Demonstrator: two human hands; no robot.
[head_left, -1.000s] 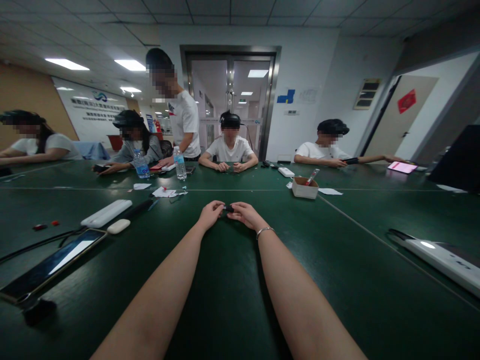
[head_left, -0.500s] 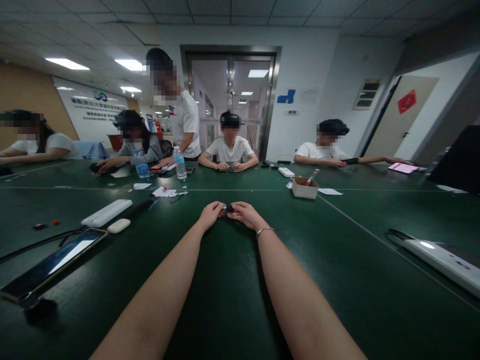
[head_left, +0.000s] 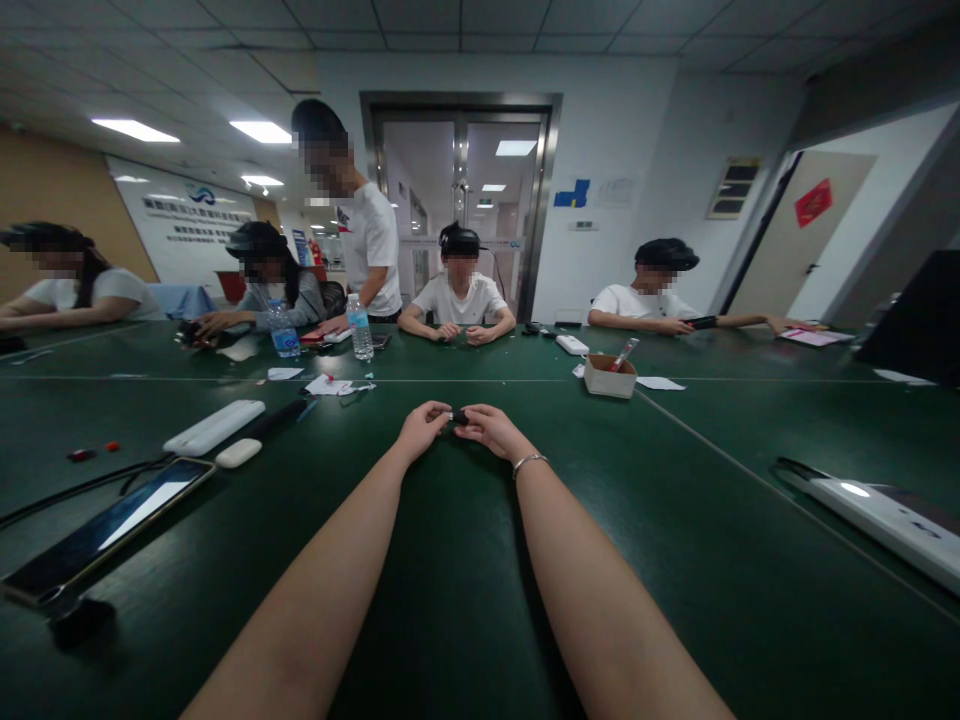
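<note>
Just above the green table (head_left: 465,600), a small black object (head_left: 459,417) with a light metallic end sits between my two hands. My right hand (head_left: 487,428), below a silver bracelet at the wrist, pinches its dark part. The fingertips of my left hand (head_left: 426,428) are closed at the metallic end on the left. Fingers hide part of the object, so its exact form cannot be made out.
At left lie a phone (head_left: 112,530), a white power bank (head_left: 214,427) and a white case (head_left: 238,453). Ahead stand two bottles (head_left: 360,328) and a small box (head_left: 609,378). A white device (head_left: 885,520) lies right. Several people are around the far side.
A little more of the object's metallic end shows between my fingertips. My arms have hardly moved. A tablet-like item by the person at the far right looks tilted or dimmer.
</note>
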